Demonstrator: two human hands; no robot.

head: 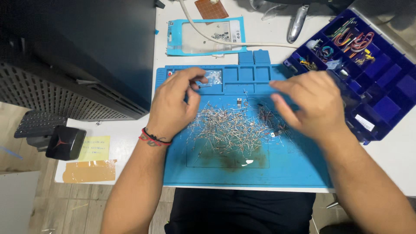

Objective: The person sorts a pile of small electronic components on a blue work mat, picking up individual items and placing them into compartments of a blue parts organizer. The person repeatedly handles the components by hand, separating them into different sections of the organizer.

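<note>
A pile of small wire-legged electronic parts lies spread over a blue work mat. My left hand hovers at the pile's left edge, thumb and forefinger pinched near a thin metal part by the mat's upper trays. My right hand is over the pile's right side, fingers spread and slightly blurred, pointing left. A red and black cord band circles my left wrist. Whether the right hand holds anything is hidden.
A blue compartment box with coloured wires and small parts sits at the right, touching the mat. A black computer case stands at the left. A clear blue-edged packet, a white cable and a brown perfboard lie behind the mat.
</note>
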